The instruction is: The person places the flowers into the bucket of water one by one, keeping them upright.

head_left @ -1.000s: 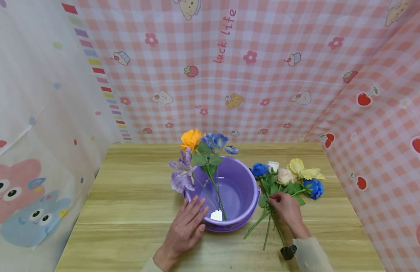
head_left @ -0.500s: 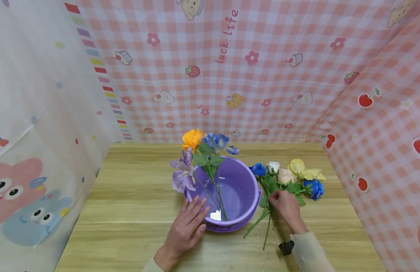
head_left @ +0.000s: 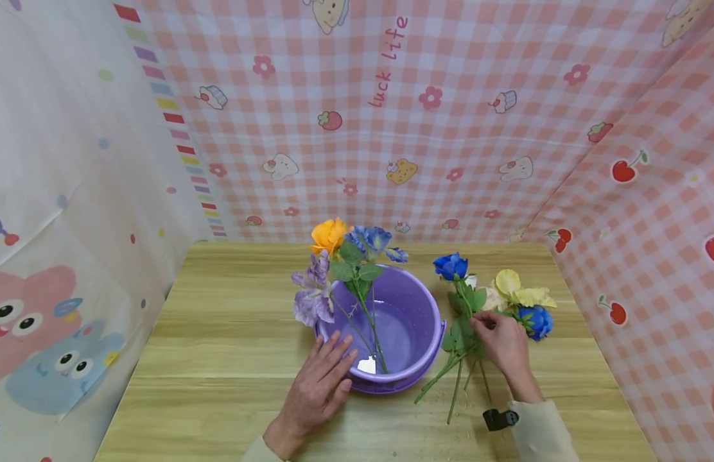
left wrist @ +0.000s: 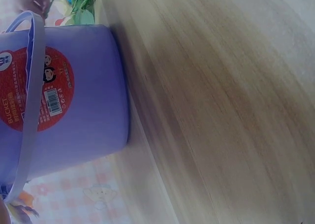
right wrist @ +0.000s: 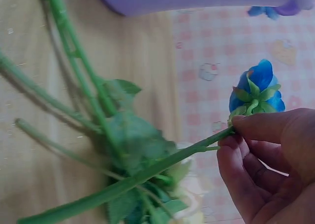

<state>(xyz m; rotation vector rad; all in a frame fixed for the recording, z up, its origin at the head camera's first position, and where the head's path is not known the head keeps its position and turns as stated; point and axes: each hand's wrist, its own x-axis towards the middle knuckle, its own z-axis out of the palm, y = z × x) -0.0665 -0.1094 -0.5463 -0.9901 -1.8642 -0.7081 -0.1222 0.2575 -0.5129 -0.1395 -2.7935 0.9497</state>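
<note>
My right hand (head_left: 504, 346) pinches the green stem of a blue rose (head_left: 451, 266) between thumb and fingertips. In the right wrist view the blue rose (right wrist: 261, 86) tilts, its cut stem pointing down left across other leaves and stems. My left hand (head_left: 316, 391) rests with straight fingers on the near left rim of a purple bucket (head_left: 435, 321) with water in it. Leaning inside the bucket are an orange rose (head_left: 329, 235), a purple flower (head_left: 313, 305) and a blue flower (head_left: 370, 239). The bucket wall (left wrist: 93, 86) bears a red label in the left wrist view.
Right of the bucket lie a yellow flower (head_left: 527, 296), a second blue rose (head_left: 536, 322) and a pale rose (head_left: 494, 298), partly covered by leaves. The bucket's handle (left wrist: 32, 101) hangs down its side. A pink checked cloth (head_left: 357, 147) stands behind the wooden table (head_left: 230, 359).
My right hand has moved right and up with the blue rose, whose bloom has risen away from the other flowers. The left hand stays on the bucket.
</note>
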